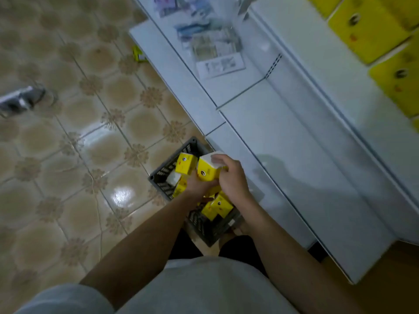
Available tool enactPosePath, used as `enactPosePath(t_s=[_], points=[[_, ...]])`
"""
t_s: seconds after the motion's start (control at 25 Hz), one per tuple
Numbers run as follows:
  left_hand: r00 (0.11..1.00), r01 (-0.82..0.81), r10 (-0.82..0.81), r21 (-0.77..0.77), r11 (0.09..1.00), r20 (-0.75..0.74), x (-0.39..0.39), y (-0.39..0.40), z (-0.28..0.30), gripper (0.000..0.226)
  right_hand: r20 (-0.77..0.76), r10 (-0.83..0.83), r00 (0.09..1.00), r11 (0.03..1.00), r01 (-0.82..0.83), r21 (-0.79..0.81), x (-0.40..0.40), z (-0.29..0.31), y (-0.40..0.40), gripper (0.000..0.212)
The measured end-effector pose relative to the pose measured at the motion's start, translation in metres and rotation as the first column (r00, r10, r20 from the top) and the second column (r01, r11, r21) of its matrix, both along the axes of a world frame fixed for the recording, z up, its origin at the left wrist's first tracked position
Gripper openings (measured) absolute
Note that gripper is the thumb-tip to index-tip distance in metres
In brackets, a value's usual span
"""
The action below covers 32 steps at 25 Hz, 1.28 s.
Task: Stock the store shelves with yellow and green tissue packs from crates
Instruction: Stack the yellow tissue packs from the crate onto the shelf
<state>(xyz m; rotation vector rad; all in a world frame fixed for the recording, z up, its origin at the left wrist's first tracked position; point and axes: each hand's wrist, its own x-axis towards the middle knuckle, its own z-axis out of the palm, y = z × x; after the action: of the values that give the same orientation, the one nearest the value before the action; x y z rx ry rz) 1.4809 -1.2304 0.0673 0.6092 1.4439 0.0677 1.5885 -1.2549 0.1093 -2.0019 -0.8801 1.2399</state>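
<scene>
Now both hands are down over the grey crate [158,175], which sits on the tiled floor [74,123] just left of the white shelves [294,137]. Right hand [231,177] grips the top of a yellow tissue pack [207,171], fingers curled over its white upper end, pack lifted just above the crate. Left hand [197,184] is under and beside the same pack, fingers mostly hidden behind it, looks wrapped on its lower side but grip not fully visible. More yellow packs lie loose in the crate: one at the far end [186,163], one near the person [217,206], others partly hidden under the arms. Larger yellow packs [367,26] already stand in a row on an upper shelf at far right. Lower shelf at far centre holds blurred pale packaged goods [213,44]. Small blurred metal object [20,100] on the floor at far left. Person's grey top fills the near edge.
</scene>
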Motion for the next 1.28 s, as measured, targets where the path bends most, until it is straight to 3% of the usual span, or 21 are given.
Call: enactPosePath(t_s=[0.08, 0.2, 0.36, 0.52, 0.64, 0.8, 0.88, 1.04, 1.08, 1.16, 1.28], points=[[0.991, 0.131, -0.13, -0.049, 0.99, 0.016, -0.013, 0.008, 0.033, 0.093, -0.058, -0.015, 0.998, 1.0, 0.015, -0.011, -0.001, 0.034, 0.001, 0.061], [0.961, 0.268, -0.263, -0.053, 0.962, 0.088, -0.033, 0.021, 0.068, 0.096, -0.065, -0.123, 0.99, 0.989, 0.128, 0.068, 0.006, 0.073, -0.002, 0.056], [0.947, 0.129, -0.11, -0.043, 0.991, 0.303, -0.04, 0.04, 0.104, 0.06, -0.036, -0.327, 0.944, 0.94, 0.329, 0.086, 0.023, 0.106, -0.015, 0.036], [0.894, 0.041, -0.064, 0.06, 0.997, 0.444, -0.019, 0.048, 0.136, 0.046, -0.141, -0.379, 0.914, 0.922, 0.387, 0.027, 0.024, 0.135, -0.025, 0.055], [0.863, 0.089, -0.141, 0.13, 0.988, 0.484, 0.003, 0.049, 0.159, 0.06, -0.249, -0.411, 0.877, 0.888, 0.447, 0.108, 0.019, 0.149, -0.022, 0.06], [0.798, 0.154, -0.208, 0.143, 0.978, 0.566, 0.022, 0.055, 0.179, 0.046, -0.305, -0.498, 0.812, 0.768, 0.576, 0.279, 0.029, 0.167, -0.022, 0.043], [0.761, 0.185, -0.231, 0.139, 0.973, 0.607, 0.029, 0.063, 0.193, 0.05, -0.333, -0.537, 0.775, 0.706, 0.629, 0.326, 0.04, 0.177, -0.027, 0.04], [0.678, 0.22, -0.302, 0.207, 0.953, 0.67, 0.049, 0.091, 0.223, 0.083, -0.352, -0.62, 0.702, 0.586, 0.712, 0.388, 0.069, 0.197, -0.043, 0.045], [0.645, 0.251, -0.354, 0.249, 0.935, 0.677, 0.057, 0.096, 0.233, 0.09, -0.364, -0.635, 0.682, 0.558, 0.73, 0.395, 0.078, 0.203, -0.05, 0.045], [0.565, 0.328, -0.504, 0.383, 0.863, 0.653, 0.074, 0.098, 0.252, 0.077, -0.366, -0.656, 0.66, 0.518, 0.746, 0.418, 0.093, 0.214, -0.061, 0.045], [0.473, 0.402, -0.749, 0.643, 0.652, 0.464, 0.115, 0.078, 0.281, 0.057, -0.247, -0.727, 0.641, 0.445, 0.714, 0.541, 0.117, 0.232, -0.081, 0.049]])
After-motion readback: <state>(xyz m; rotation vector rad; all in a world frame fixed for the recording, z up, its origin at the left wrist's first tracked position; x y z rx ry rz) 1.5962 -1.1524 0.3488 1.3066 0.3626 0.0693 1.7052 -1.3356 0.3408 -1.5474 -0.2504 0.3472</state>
